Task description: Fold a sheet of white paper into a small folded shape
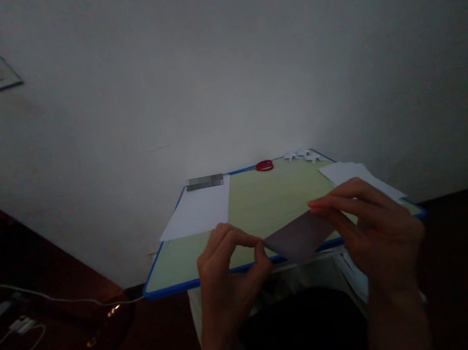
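A piece of paper (297, 240), grey in the dim light, is stretched between my two hands above the near edge of the table. My left hand (233, 271) pinches its left corner between thumb and forefinger. At the upper right edge, the thumb and fingertips of my right hand (372, 223) are closed on the same paper. Its lower part narrows to a point. Whether it is folded is hard to make out in the low light.
The pale green table (277, 191) has a blue rim. White sheets (201, 208) lie left, more sheets (358, 174) right. Red-handled scissors (264, 166), small white paper pieces (303, 155) and a blurred dark object (204, 182) lie along the back, against the wall (215, 69). A white cable (70, 302) hangs left.
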`<act>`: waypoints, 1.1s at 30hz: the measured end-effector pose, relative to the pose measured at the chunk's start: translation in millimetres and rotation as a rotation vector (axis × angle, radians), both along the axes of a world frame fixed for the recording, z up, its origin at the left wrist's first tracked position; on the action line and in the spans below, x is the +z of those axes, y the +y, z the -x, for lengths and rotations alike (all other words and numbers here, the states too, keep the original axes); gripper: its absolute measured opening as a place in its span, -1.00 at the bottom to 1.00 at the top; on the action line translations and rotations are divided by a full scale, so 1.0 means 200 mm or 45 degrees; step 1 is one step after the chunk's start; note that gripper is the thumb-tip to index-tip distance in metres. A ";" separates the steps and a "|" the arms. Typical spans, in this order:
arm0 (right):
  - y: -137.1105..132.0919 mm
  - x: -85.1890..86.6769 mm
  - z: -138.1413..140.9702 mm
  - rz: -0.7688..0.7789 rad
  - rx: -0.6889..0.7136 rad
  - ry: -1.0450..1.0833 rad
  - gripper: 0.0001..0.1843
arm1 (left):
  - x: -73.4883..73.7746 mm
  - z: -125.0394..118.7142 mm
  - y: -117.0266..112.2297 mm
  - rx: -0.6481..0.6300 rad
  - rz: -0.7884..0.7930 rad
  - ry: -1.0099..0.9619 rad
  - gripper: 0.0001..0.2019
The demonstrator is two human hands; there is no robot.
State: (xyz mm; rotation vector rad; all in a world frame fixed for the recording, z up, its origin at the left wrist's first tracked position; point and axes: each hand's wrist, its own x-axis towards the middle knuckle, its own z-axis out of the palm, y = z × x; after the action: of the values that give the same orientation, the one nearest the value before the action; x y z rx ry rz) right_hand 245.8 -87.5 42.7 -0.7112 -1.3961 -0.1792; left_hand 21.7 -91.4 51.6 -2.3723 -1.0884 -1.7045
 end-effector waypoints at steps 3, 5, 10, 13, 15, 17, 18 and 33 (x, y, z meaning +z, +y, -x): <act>0.02 -0.02 -0.03 -0.065 -0.103 0.237 -0.81 | -0.03 0.06 0.03 0.086 -0.011 -0.058 -0.83; 0.04 -0.03 -0.06 -0.082 -0.111 0.341 -0.86 | -0.05 0.10 0.05 0.151 -0.022 -0.106 -0.82; 0.08 -0.04 -0.06 -0.049 0.015 0.431 -0.93 | -0.06 0.10 0.03 -0.003 0.096 -0.353 -0.92; 0.08 -0.04 -0.02 0.033 0.161 0.472 -0.89 | -0.04 0.01 0.00 -0.194 0.165 -0.385 -0.84; 0.09 -0.04 -0.01 0.123 0.252 0.509 -0.89 | -0.04 -0.05 0.00 -0.255 0.184 -0.426 -0.80; 0.10 -0.06 0.01 0.219 0.290 0.544 -0.90 | -0.04 -0.11 0.00 -0.269 0.181 -0.496 -0.88; 0.11 -0.06 0.01 0.265 0.300 0.554 -0.90 | -0.05 -0.13 0.01 -0.248 0.164 -0.515 -0.92; 0.00 0.06 0.07 0.052 0.245 -0.275 -0.71 | 0.03 -0.15 -0.02 -0.112 -0.068 -0.205 -0.75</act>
State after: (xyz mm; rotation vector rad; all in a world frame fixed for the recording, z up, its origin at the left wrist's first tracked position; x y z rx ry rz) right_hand 232.0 -88.0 55.1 -0.5995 -1.6693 -0.0776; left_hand 51.4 -95.3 58.2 -2.3184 -0.9554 -1.9572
